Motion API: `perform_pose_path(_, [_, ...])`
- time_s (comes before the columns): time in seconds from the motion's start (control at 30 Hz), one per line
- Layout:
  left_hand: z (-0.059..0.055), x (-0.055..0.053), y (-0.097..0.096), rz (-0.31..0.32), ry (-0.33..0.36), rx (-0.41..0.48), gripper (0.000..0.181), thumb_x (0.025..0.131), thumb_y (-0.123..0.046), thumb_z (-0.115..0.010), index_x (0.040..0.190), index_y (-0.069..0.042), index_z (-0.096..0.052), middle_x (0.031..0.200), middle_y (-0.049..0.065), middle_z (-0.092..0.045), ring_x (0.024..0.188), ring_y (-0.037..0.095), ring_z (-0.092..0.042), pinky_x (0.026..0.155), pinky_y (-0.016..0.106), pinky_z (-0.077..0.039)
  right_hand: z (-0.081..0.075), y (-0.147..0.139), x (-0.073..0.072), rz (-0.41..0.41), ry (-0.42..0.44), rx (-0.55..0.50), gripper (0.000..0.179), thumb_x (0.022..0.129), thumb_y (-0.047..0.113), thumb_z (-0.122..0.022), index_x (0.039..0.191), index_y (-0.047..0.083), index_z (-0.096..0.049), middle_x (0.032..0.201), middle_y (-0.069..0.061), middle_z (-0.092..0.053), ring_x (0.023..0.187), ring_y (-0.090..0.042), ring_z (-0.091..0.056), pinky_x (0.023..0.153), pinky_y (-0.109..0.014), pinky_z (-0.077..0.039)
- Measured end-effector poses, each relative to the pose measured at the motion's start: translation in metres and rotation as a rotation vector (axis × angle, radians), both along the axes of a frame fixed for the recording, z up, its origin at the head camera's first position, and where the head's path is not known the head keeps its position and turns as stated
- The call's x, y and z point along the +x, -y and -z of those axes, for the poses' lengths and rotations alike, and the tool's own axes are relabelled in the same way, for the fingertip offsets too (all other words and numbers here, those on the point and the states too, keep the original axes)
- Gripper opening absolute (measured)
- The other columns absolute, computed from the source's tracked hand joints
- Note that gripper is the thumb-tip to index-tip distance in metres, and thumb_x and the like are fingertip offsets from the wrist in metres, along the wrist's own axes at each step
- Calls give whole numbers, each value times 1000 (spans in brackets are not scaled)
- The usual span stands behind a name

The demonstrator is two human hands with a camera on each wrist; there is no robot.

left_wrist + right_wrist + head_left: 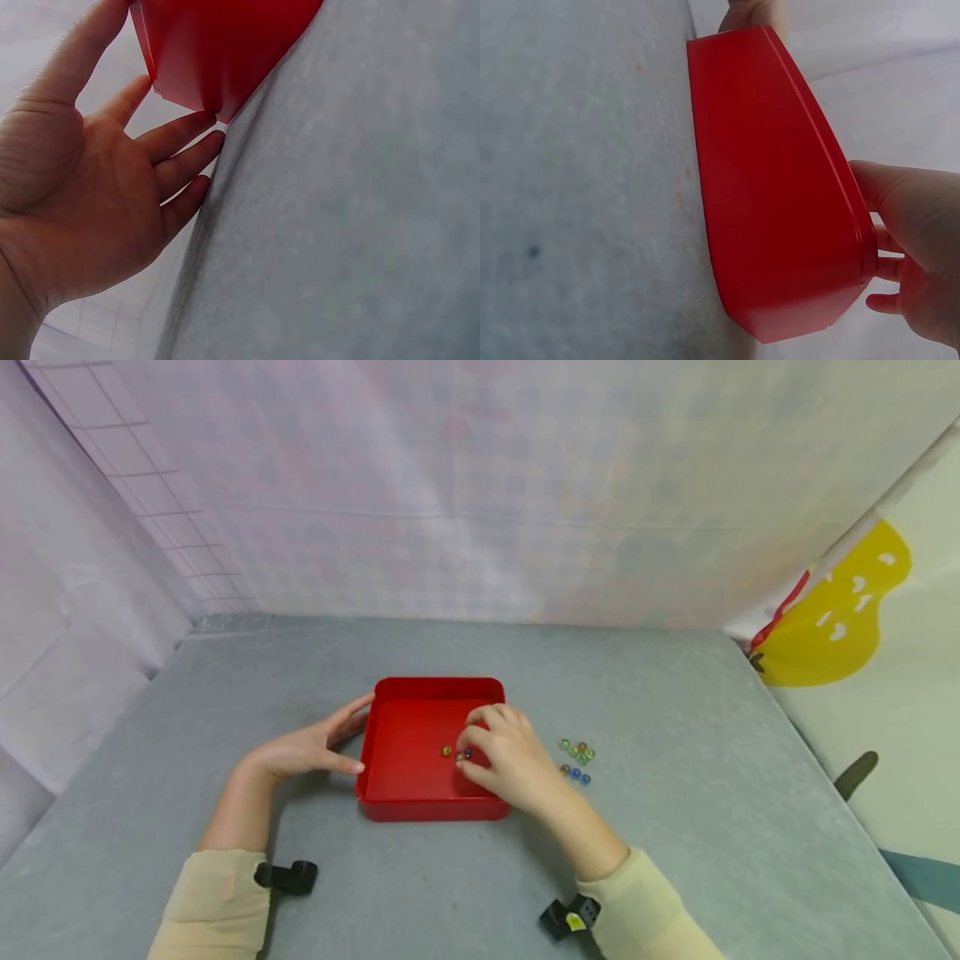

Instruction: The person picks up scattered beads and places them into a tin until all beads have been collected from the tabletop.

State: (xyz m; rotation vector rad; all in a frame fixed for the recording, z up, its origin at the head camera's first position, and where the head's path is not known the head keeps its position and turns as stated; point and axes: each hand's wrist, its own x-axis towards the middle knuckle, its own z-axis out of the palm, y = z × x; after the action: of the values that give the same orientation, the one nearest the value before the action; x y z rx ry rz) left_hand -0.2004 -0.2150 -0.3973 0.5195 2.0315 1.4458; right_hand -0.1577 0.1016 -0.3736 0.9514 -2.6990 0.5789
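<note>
A shallow red square tray point(405, 810) stands on the grey table. My left hand point(318, 749) rests against its left side with fingers spread and fairly straight, the thumb near the rim. The left wrist view shows the fingertips of this hand point(112, 180) right at the tray's wall point(217, 52). Over the tray's right half, my right hand point(513, 760) pinches a small glass marble point(460, 758) between thumb and index finger. A dark blue marble point(468, 752) shows just beside those fingertips, and a yellowish marble point(446, 751) lies on the tray floor. In the right wrist view, the tray's wall point(772, 180) hides the fingertips.
Right of the tray, several green marbles point(573, 751) and an orange one point(582, 747) lie in a loose group on the table. Just nearer are blue marbles point(576, 773) and a brownish one point(565, 770). A pale cloth point(450, 527) hangs behind the table.
</note>
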Motion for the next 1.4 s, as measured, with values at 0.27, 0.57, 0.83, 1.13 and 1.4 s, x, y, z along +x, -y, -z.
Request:
perform_pose_path(0.27, [0,0,0,-6,-3,-2,97,85,-13,-72,156,-21,-6,158,16,-7,143,36,-4,106,62,-19,2,1,-1,-5,-3,11,12,82,23,-77,90,19,-70,113,-4,-56,110,-20,-45,101,-45,-32])
perform_pose_path(0.57, [0,0,0,-6,-4,-5,97,85,-12,-72,156,-21,-6,158,16,-7,143,36,-5,106,62,-20,1,0,0,-6,8,-12,16,81,25,-77,93,16,-71,113,-5,-56,110,-20,-45,102,-45,-31])
perform_pose_path(0.83, [0,0,0,-3,-2,2,97,85,-12,-72,156,-21,-6,158,16,-7,143,36,-5,106,62,-20,1,0,0,-8,0,-10,15,82,24,-77,94,16,-71,113,-4,-56,110,-20,-45,102,-45,-31])
perform_pose_path(1.13, [0,0,0,-11,9,1,97,86,-12,-72,155,-23,-6,158,14,-7,143,35,-5,106,62,-19,-1,-2,1,-5,0,-18,16,81,23,-77,95,16,-71,112,-4,-56,110,-20,-45,102,-46,-30])
perform_pose_path(1.4, [0,1,-1,-18,14,0,97,85,-11,-72,155,-25,-7,159,13,-8,143,34,-6,106,62,-19,-6,-8,1,4,-4,-19,19,80,23,-78,96,15,-71,114,-5,-56,110,-21,-46,101,-47,-32])
